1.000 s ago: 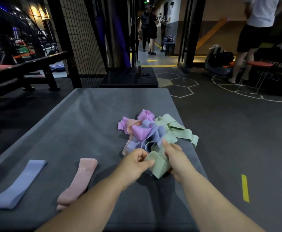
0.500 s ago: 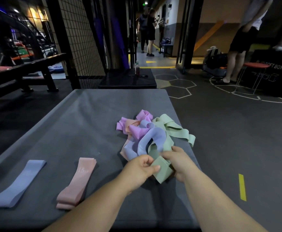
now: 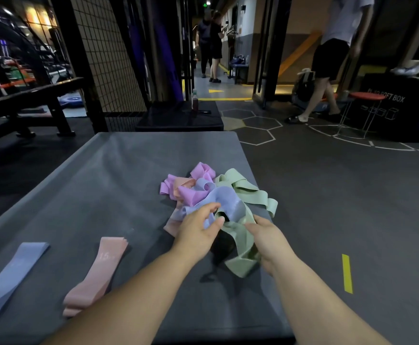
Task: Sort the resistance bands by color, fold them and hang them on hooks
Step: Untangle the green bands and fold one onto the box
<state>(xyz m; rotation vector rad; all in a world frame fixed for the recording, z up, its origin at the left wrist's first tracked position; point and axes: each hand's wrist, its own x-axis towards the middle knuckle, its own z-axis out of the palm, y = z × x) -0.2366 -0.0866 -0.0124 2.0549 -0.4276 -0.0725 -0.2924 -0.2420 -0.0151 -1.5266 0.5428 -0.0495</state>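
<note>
A tangled pile of resistance bands lies at the right side of the grey table (image 3: 103, 183): purple band (image 3: 194, 195), pink band (image 3: 184, 185), blue band (image 3: 228, 202) and light green ones (image 3: 250, 192). My left hand (image 3: 198, 232) curls its thumb and fingers round a fold of the blue band at the pile's near edge. My right hand (image 3: 268, 241) grips a green band (image 3: 240, 250), whose loop hangs down toward me. A folded blue band (image 3: 11, 275) and a folded pink band (image 3: 98, 270) lie flat, side by side, at the near left.
Right of the table the dark floor carries a yellow strip (image 3: 347, 273). A black box (image 3: 178, 115) with a bottle on it stands behind the table. A person (image 3: 332, 51) walks at the far right near a red stool (image 3: 366, 95); two more stand in the corridor.
My left hand has let go of the green band and moved up onto the blue band. My right hand has drawn the green band further out toward me.
</note>
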